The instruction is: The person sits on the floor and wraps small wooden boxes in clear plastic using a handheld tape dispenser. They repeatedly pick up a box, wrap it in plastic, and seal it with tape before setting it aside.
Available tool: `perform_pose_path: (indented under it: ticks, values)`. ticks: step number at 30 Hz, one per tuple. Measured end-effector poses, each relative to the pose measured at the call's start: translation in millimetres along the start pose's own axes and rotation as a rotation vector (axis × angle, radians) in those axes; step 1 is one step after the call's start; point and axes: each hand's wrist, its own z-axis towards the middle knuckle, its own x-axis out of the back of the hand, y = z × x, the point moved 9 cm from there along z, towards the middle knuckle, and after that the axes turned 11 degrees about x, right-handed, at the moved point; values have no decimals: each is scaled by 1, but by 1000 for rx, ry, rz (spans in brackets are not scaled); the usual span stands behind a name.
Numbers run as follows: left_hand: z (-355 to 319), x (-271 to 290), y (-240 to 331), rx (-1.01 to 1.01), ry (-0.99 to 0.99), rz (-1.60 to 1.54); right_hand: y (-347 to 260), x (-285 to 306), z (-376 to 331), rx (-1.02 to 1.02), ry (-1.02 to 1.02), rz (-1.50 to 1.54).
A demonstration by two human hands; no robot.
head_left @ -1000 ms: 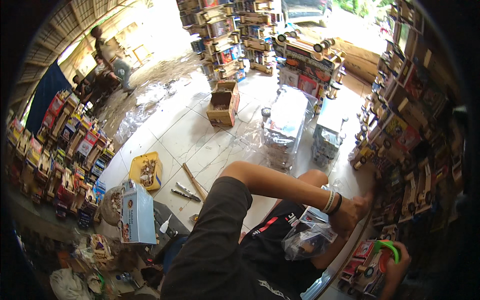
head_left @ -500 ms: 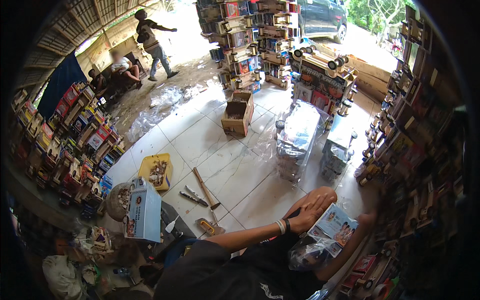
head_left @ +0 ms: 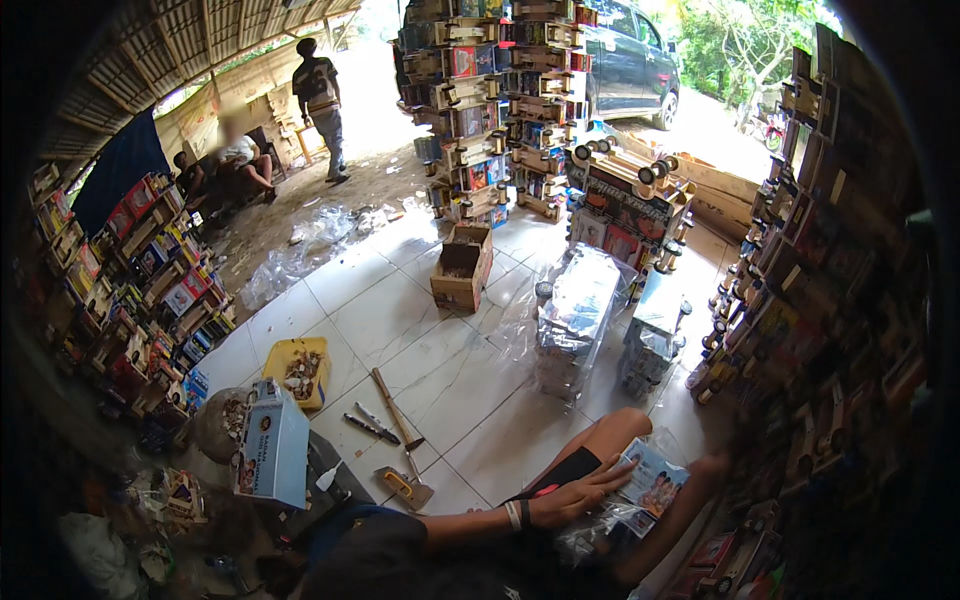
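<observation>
A light blue printed box (head_left: pixel 655 485) in clear plastic film rests at my lap, its picture side up and slightly tilted. My left hand (head_left: pixel 585 497) lies at its left edge, fingers stretched out and touching it. At the box's right edge is my right hand (head_left: pixel 708 472), dark and blurred, so its grip on the box is unclear. Loose clear plastic (head_left: pixel 590 535) bunches below the left hand. Out on the tiles to the left lie a hammer (head_left: pixel 398 405), pen-like tools (head_left: pixel 370 425) and a flat scraper with a yellow handle (head_left: pixel 405 488).
A yellow tub (head_left: pixel 318 372) with small pieces and another light blue box (head_left: pixel 272 455) stand at left. Ahead are a wooden crate (head_left: pixel 462 272) and plastic-wrapped boxes (head_left: pixel 575 325). Stacked wooden toy trucks (head_left: pixel 465 120) rise around; people (head_left: pixel 320 100) are at far left.
My left hand has shifted from my knee down onto the box's edge. The box and right hand sit slightly lower and left. The standing person far off has changed stance. The whole view has shifted.
</observation>
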Motion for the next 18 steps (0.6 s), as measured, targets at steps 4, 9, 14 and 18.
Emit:
perform_pose_path:
  ticks: [4,9,14,18]
  values:
    - [-22,5,8,100,-52,-139,-30,-33,-8,12,-17,19]
    - [-57,19,51,-47,-45,378,-97,-85,-13,0,-238,263]
    - [-63,-22,93,-234,-297,668,-221,-109,-11,239,-559,567]
    - [-44,-23,93,-67,-380,573,-294,-104,-14,329,-776,494]
